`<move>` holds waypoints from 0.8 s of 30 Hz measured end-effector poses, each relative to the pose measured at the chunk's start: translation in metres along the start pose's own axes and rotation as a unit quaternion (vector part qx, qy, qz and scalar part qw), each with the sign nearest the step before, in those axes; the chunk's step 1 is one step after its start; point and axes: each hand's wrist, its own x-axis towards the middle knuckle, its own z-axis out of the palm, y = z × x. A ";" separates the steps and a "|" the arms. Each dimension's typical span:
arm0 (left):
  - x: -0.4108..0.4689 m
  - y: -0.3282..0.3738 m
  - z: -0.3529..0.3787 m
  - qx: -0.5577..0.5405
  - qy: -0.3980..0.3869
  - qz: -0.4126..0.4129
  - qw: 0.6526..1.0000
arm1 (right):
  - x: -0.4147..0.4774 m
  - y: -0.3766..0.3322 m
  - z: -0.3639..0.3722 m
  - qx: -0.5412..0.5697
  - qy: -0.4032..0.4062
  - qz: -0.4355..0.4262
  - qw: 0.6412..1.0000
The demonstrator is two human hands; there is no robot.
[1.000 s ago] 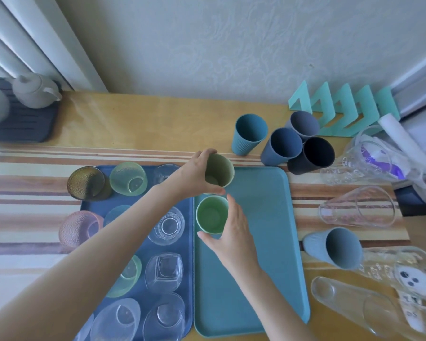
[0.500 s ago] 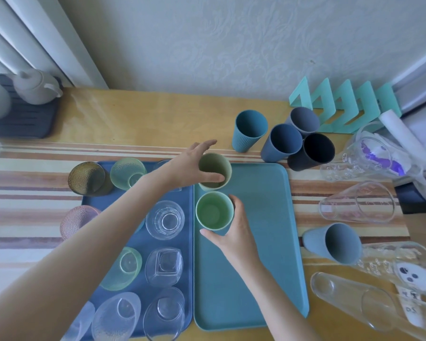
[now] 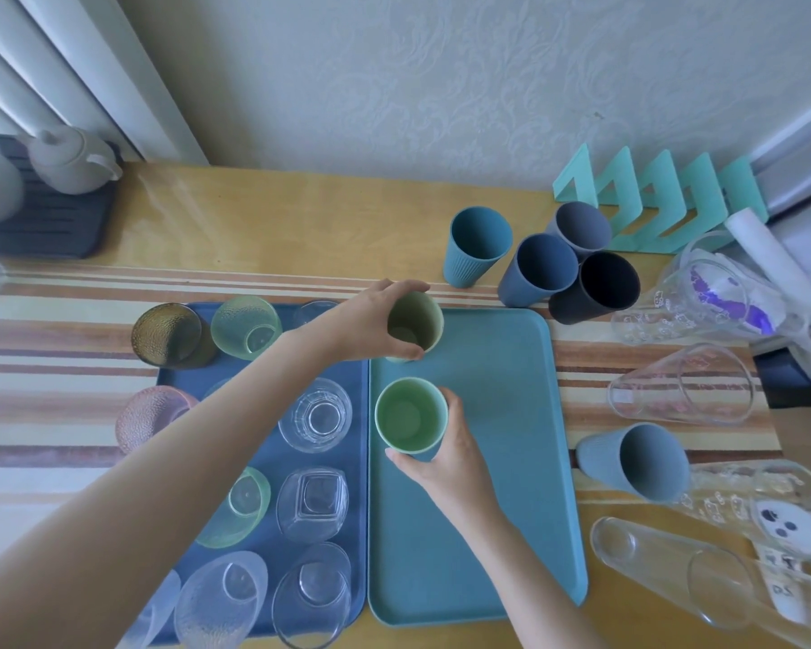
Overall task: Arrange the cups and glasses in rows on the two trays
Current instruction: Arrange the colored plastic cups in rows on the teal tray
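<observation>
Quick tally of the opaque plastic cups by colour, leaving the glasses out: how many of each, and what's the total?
Green: 2, olive cup and light green cup
Blue: 3, teal-blue cup, mid-blue cup, navy cup
Grey: 2, upright grey cup, tipped grey cup
Total: 7

a pale wall (image 3: 441, 86) with embossed floral paper rises behind the far edge of a yellow wooden table (image 3: 254, 217). white vertical mouldings (image 3: 90, 63) fill the far left corner, a white frame (image 3: 801, 147) the far right. soft daylight glosses the wood near that edge.
</observation>
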 end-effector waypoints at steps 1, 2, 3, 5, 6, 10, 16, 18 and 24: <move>0.000 0.000 0.000 0.002 -0.003 0.001 1.000 | 0.000 0.000 0.000 0.003 -0.002 0.000 1.000; 0.001 0.000 0.000 0.004 -0.007 0.002 1.000 | 0.000 0.000 0.000 0.007 -0.003 0.000 1.000; 0.001 0.000 0.000 0.005 -0.010 0.002 1.000 | 0.001 0.001 0.000 0.011 -0.004 -0.001 1.000; 0.002 0.000 0.001 0.005 -0.012 0.001 1.000 | 0.001 0.002 0.000 0.018 -0.005 -0.004 1.000; 0.002 0.000 0.001 0.003 -0.012 0.000 1.000 | 0.001 0.002 0.000 0.022 -0.006 -0.005 1.000; 0.001 0.000 0.001 -0.007 -0.010 0.002 1.000 | 0.003 0.008 -0.001 0.032 -0.020 -0.010 0.999; -0.002 -0.003 -0.003 -0.013 -0.037 -0.003 0.999 | 0.002 0.026 -0.014 0.026 -0.061 0.007 0.998; -0.003 -0.004 -0.010 -0.039 -0.029 -0.014 0.999 | 0.003 0.027 -0.015 0.041 -0.070 0.003 0.997; -0.005 -0.010 -0.032 -0.106 0.002 -0.026 0.994 | 0.011 0.020 0.000 0.098 -0.073 -0.015 0.992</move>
